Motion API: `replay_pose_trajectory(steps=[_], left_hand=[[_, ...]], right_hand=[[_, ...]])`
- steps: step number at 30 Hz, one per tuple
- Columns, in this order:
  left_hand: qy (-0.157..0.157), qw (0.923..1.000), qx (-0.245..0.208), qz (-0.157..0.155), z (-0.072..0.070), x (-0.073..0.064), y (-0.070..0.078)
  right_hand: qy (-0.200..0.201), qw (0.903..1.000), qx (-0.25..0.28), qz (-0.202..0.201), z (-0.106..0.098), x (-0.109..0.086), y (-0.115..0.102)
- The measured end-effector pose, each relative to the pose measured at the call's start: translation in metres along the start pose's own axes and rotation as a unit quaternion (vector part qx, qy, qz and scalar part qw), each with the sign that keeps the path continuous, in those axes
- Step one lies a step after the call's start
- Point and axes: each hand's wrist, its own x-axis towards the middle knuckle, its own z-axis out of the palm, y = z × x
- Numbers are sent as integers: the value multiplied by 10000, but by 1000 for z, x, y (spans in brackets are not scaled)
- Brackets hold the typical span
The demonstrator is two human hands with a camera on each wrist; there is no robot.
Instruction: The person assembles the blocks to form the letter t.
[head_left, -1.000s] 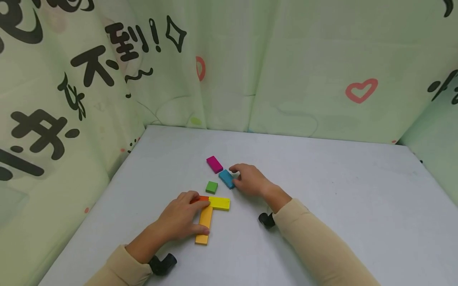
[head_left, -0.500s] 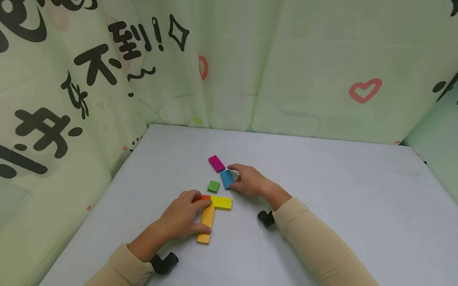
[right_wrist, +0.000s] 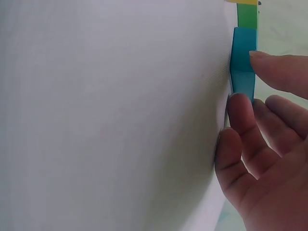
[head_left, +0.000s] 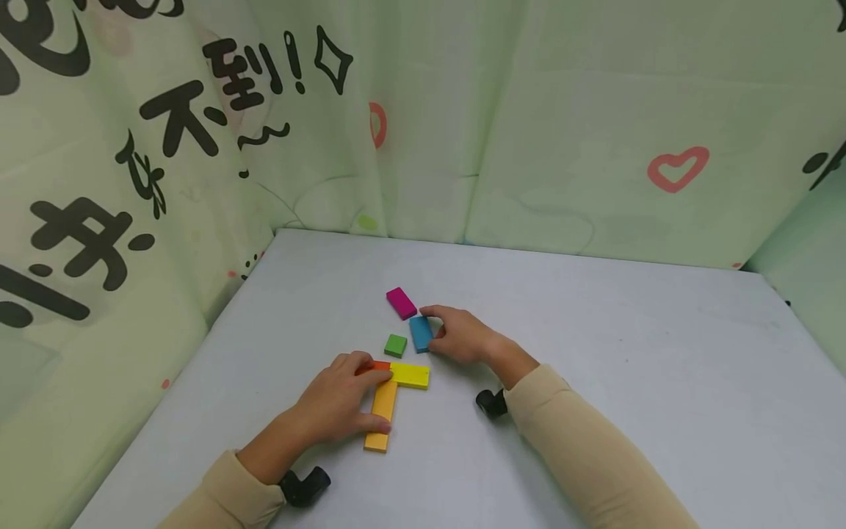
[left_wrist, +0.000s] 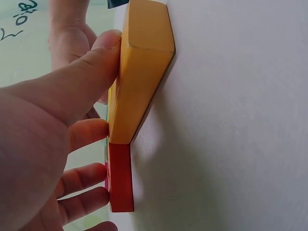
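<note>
My left hand (head_left: 340,400) rests on the blocks at the table's near middle. Its thumb touches the side of a long orange block (left_wrist: 144,72), and its fingers lie on a red block (left_wrist: 121,178), mostly covered in the head view. A yellow block (head_left: 410,375) lies beside the red one, across the orange block's far end. My right hand (head_left: 465,334) holds a blue block (head_left: 420,334) lightly at its right side. The thumb touches its near end (right_wrist: 244,50), and the fingers curl by its far end, close to the table.
A small green block (head_left: 396,345) lies between the blue and yellow blocks. Beyond the blue block is a magenta block (head_left: 401,303). The white table (head_left: 595,382) is bounded by a pale green printed curtain (head_left: 562,132) at the back and sides.
The blue block has turned under my right hand, from slanted to nearly lengthwise, its near end swinging left. My left hand keeps its place on the orange and red blocks. The head view has shifted slightly.
</note>
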Motion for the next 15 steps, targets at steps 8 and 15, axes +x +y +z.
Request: replay_pose_trajectory(steps=[8, 15], left_hand=[[-21, 10000, 13, 27, 1, -1, -1], [-6, 10000, 14, 85, 1, 0, -1]], right_hand=[[169, 9997, 6, -174, 8, 0, -6], [250, 9993, -204, -202, 14, 1, -17]])
